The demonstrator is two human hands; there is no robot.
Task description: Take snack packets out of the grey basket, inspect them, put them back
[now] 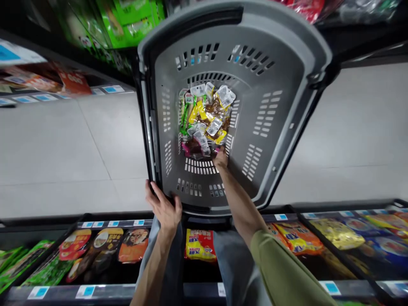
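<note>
A grey shopping basket [280, 110] with slotted walls and a dark handle fills the middle of the head view. Several small snack packets [214, 126] with clear, yellow, green and magenta parts lie in a heap on its bottom. My left hand [165, 210] is at the basket's near left corner, its fingers and thumb curled on the rim. Deep inside the basket, my right hand [220, 159] touches the near right edge of the heap. Its fingers close around the edge of a magenta-cornered packet, and the fingertips are partly hidden.
Below the basket runs a low shelf [111, 291] of bagged goods, with a red and yellow packet [200, 245] between my legs. Another shelf [95, 78] with green bags [130, 21] stands across the pale tiled floor [63, 144].
</note>
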